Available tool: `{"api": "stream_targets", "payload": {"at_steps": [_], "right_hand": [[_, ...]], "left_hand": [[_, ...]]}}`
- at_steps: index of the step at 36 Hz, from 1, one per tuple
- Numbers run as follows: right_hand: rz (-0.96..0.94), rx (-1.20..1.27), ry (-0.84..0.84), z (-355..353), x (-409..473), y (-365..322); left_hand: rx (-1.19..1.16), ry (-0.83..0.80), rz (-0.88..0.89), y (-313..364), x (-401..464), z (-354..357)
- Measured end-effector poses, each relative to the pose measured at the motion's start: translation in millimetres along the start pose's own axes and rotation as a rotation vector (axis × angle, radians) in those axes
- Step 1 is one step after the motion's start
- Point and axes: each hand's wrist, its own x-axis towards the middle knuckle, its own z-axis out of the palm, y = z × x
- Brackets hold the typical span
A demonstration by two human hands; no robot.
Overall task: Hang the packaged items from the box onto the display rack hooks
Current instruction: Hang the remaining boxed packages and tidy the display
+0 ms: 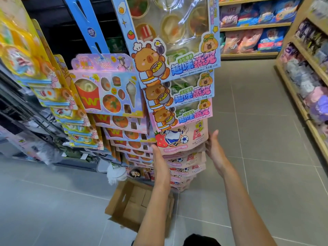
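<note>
Grey floor tiles [248, 121] are running between a crowded display rack [99, 29] and wooden shop shelves [300, 96] on the right. Low on the rack, the strawberry-and-football pouch [179, 137] is hanging at the front of a stack of like pouches [184, 167], just under the capybara steamer packs [177, 55]. Both hands are flanking that front pouch: the left hand [159, 164] is lying flat against its left edge with fingers straight, and the right hand [214, 150] is lying open along its right edge, palm inward, touching or all but touching. Neither hand is closing round anything; they are spread wide, apparently squaring the pouches up on their hook, which is hidden behind the packs.

On the floor beneath the arms, the cardboard box [124, 201] is sitting open, and only bare cardboard is showing inside, though the left arm is covering part of it. Beside the pouches, the fries-and-burger packs [108, 89] and the yellow packs [44, 71] are filling their hooks deep. Judging by this, the hanging is looking nearly or wholly done, with only tidying left.
</note>
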Motion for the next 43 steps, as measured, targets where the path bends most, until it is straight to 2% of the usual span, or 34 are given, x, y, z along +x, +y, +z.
{"api": "stream_targets", "payload": {"at_steps": [9,17,20,22,26,28,33,39,43], "right_hand": [[0.025,0.004,0.076,-1.6,3.0,-5.0],[0.025,0.007,0.161,-1.8,8.2,6.2],[0.000,0.004,0.217,5.1,7.5,10.2],[-0.046,-0.012,0.380,11.3,10.2,16.1],[-0.193,0.174,0.945,27.1,14.3,19.1],[-0.295,0.256,1.050,40.4,9.8,16.4],[-0.377,0.185,1.030,97.3,-9.9,31.8],[-0.516,-0.091,0.873,181.2,-20.8,27.5],[-0.546,-0.082,0.844,219.4,-15.7,-3.7]], "left_hand": [[0.036,-0.075,-0.052,-4.4,2.2,0.2],[0.078,-0.220,-0.086,5.4,12.4,-8.7],[0.107,-0.183,-0.108,9.5,13.2,-16.8],[0.140,-0.095,-0.086,5.0,16.0,-25.4],[0.092,0.205,-0.031,-8.3,29.1,-50.7],[0.037,0.306,-0.004,4.4,29.5,-63.0],[-0.081,0.429,0.124,33.0,52.8,-99.3],[-0.093,0.283,0.225,65.1,80.9,-134.1],[0.026,0.187,0.265,70.2,90.6,-144.9]]}}
